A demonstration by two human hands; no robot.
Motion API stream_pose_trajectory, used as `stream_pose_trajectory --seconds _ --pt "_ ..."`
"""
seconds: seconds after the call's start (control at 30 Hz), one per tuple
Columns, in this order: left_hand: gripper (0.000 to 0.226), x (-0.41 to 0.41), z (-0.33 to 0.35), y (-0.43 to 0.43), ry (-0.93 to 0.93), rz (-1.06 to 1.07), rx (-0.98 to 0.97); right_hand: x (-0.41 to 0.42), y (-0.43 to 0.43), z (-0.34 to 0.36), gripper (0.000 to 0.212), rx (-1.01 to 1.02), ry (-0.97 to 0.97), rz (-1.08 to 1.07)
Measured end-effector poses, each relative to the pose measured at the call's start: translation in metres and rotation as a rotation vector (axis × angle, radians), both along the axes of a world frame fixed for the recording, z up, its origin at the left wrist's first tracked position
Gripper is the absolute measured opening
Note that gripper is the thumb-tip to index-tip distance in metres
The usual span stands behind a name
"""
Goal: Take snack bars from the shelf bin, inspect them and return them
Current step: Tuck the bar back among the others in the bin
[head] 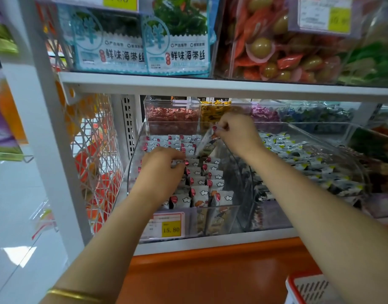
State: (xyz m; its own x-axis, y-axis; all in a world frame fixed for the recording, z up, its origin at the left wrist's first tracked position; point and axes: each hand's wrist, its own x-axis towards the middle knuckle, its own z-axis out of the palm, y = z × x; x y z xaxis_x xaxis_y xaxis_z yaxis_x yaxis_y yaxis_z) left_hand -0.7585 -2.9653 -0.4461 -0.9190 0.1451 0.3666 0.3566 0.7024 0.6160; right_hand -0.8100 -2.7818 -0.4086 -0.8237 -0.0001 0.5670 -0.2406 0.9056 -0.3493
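White metal lower shelf (210,245); front left, large clear plastic bin (233,216) with rows of white cloud-print snack bars (212,185); touching on right, second clear bin (320,126) of white-black-yellow packets; behind, smaller clear boxes: red foil sweets (172,116), yellow-wrapped sweets (214,110), purple-wrapped sweets (265,115); white upper shelf board (210,86) carries teal-white seaweed packs (180,51) and clear tub of red and olive packets (276,53)

Bright even store light, soft blur, wide-angle bending at edges
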Motion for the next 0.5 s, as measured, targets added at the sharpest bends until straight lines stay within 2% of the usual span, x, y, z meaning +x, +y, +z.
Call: stream_pose_trajectory --seconds 0.13,0.2,0.33,0.5 --pt "0.035 0.009 0.003 0.000 0.059 -0.023 0.047 0.038 0.014 -0.001 0.010 -0.224 0.163 -0.013" --pt "0.038 0.014 0.004 0.001 0.051 -0.043 0.101 0.059 0.018 -0.004 0.011 -0.402 0.172 -0.008" --pt "0.037 0.030 0.005 0.003 -0.101 -0.127 0.330 0.097 0.011 -0.015 0.015 -0.984 -0.031 0.183" --pt "0.021 0.044 0.006 -0.001 -0.345 -0.201 0.774 0.122 0.005 -0.025 0.015 -1.302 -0.183 0.339"
